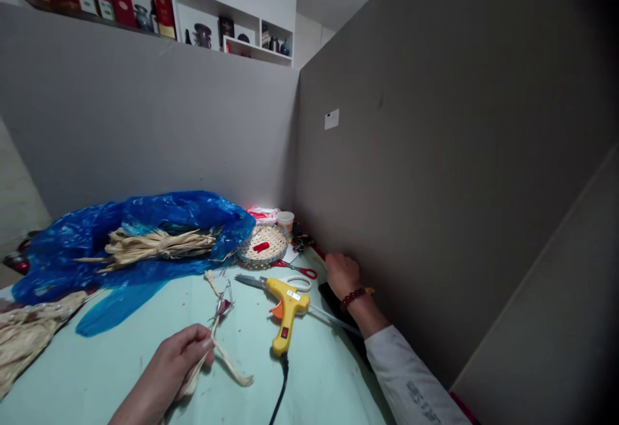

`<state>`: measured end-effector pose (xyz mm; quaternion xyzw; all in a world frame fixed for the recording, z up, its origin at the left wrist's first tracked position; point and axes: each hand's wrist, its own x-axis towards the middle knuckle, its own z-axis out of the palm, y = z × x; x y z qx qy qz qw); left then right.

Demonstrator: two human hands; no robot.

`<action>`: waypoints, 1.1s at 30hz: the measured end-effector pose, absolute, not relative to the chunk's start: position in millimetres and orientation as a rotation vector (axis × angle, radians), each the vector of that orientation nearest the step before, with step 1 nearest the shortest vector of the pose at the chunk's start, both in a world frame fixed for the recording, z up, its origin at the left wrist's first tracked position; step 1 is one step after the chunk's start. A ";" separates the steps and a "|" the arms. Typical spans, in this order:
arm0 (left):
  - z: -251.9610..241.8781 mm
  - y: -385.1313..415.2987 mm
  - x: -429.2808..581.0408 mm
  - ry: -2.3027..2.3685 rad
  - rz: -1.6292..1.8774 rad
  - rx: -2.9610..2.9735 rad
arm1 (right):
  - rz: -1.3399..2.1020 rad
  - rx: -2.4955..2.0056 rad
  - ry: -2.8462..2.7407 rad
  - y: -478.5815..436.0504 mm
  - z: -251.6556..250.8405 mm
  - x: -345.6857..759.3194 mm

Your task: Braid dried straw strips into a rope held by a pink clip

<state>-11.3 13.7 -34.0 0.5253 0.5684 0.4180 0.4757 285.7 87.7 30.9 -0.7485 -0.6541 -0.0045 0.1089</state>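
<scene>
Pinched between the thumb and fingers of my left hand (191, 354) is a pale strip of dried husk (235, 372), its loose end curving out to the right. Just above that hand, small metal clips (223, 302) with a dark red part lie by the strip. My right hand (342, 273), wearing a dark red bead bracelet (354, 297), is curled at the table's right edge near the wall. Its fingertips are hidden, so what they grip does not show. Between my hands lies a yellow hot glue gun (290, 312) with a glue stick (333, 318) sticking out behind.
A blue plastic bag (178, 202) with a bundle of dried husks (159, 247) lies at the back left. Behind the glue gun are a round woven basket (278, 247), red-handled scissors (305, 272) and a paper cup (285, 220). More husks (33, 335) lie far left. Grey walls border the table.
</scene>
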 end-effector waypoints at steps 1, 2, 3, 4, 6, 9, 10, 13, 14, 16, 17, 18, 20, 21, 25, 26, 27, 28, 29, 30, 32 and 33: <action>-32.2 13.1 -10.8 1.385 1.031 1.294 | 0.024 -2.181 -1.904 87.3 32.4 286.2; -30.6 12.6 -10.5 1.382 1.032 1.296 | 0.068 -2.148 -1.881 86.5 35.2 287.2; -29.3 12.2 -10.1 1.379 1.030 1.293 | 0.114 -2.104 -1.859 85.2 39.0 288.2; -28.1 11.8 -9.8 1.374 1.032 1.288 | 0.152 -2.055 -1.844 83.3 43.6 288.6; -26.0 10.9 -9.1 1.360 1.053 1.273 | 0.233 -1.918 -1.840 77.8 52.8 284.5; -20.8 8.0 -7.5 1.349 1.077 1.230 | 0.466 -1.606 -1.947 65.3 58.5 260.0; -18.3 6.7 -6.9 1.347 1.075 1.212 | 0.590 -1.492 -2.004 60.3 56.6 247.7; -10.4 3.4 -5.7 1.307 1.052 1.176 | 0.960 -1.228 -2.123 44.9 41.4 208.8; -8.6 2.8 -5.5 1.295 1.041 1.159 | 1.046 -1.173 -2.132 40.5 34.8 198.0; -7.2 2.7 -5.6 1.286 1.026 1.125 | 1.154 -1.116 -2.118 33.9 23.1 182.4; -7.6 3.0 -5.9 1.280 1.018 1.111 | 1.181 -1.109 -2.105 31.8 18.7 177.4; -8.6 3.5 -6.3 1.275 1.011 1.097 | 1.189 -1.115 -2.092 30.2 15.6 174.0; -12.0 4.9 -7.4 1.261 0.997 1.073 | 1.161 -1.142 -2.075 28.0 13.1 170.0; -13.8 5.7 -8.0 1.255 0.991 1.064 | 1.127 -1.160 -2.068 26.9 13.1 168.5; -17.9 8.6 -9.6 1.248 0.967 1.065 | 0.968 -1.224 -2.067 22.9 13.2 162.4; -17.6 9.0 -9.5 1.256 0.963 1.073 | 0.935 -1.232 -2.072 22.1 12.4 161.1; -16.9 9.2 -9.1 1.267 0.959 1.083 | 0.909 -1.237 -2.079 21.3 11.4 160.0; -15.9 9.1 -8.5 1.282 0.957 1.094 | 0.891 -1.238 -2.087 20.5 10.1 159.2; -14.8 8.9 -7.8 1.298 0.954 1.107 | 0.877 -1.236 -2.097 19.8 8.9 158.6; -13.6 8.4 -7.0 1.313 0.952 1.122 | 0.866 -1.230 -2.112 18.9 7.9 158.1; -11.4 7.2 -5.8 1.339 0.952 1.150 | 0.843 -1.219 -2.151 17.1 6.6 157.4; -10.5 6.6 -5.4 1.349 0.955 1.162 | 0.825 -1.219 -2.173 16.1 6.4 157.1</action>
